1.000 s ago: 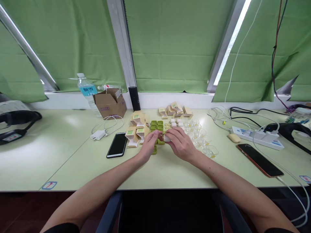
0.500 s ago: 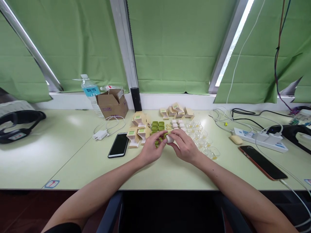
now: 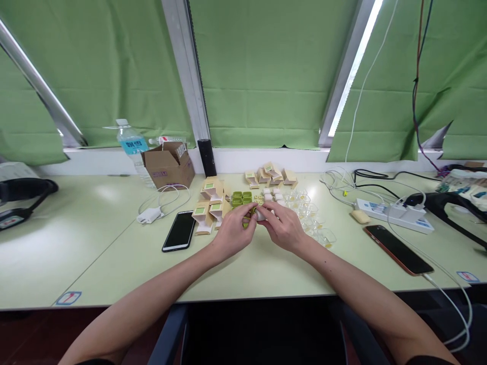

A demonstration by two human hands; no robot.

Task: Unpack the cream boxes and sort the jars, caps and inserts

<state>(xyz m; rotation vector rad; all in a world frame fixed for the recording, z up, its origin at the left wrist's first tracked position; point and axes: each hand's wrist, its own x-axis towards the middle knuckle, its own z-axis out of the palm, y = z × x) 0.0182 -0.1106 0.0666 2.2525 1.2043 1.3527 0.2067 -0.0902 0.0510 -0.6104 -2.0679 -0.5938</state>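
Note:
My left hand (image 3: 235,228) is closed, its thumb and fingers pinching a small green square holder (image 3: 253,209). Against it, my right hand (image 3: 283,226) grips a small white block-like piece (image 3: 261,216) between thumb and fingertips. Fingers cover much of both parts, so I cannot tell how far one sits in the other. Just beyond the hands are green square cups (image 3: 242,195), small yellowish pieces (image 3: 258,199) and white pieces (image 3: 273,191). Clear plastic covers (image 3: 309,209) lie beside my right hand.
Folded card boxes (image 3: 203,213) stand left of the hands, others (image 3: 271,172) at the back. A black phone (image 3: 178,231) and white charger (image 3: 149,215) lie left, near a brown carton (image 3: 167,168). Rightward are a second phone (image 3: 397,249) and a power strip (image 3: 393,213).
The view has turned a little to the right, so the table items sit further left. My hands keep the two parts together, and the fingers now cover more of them.

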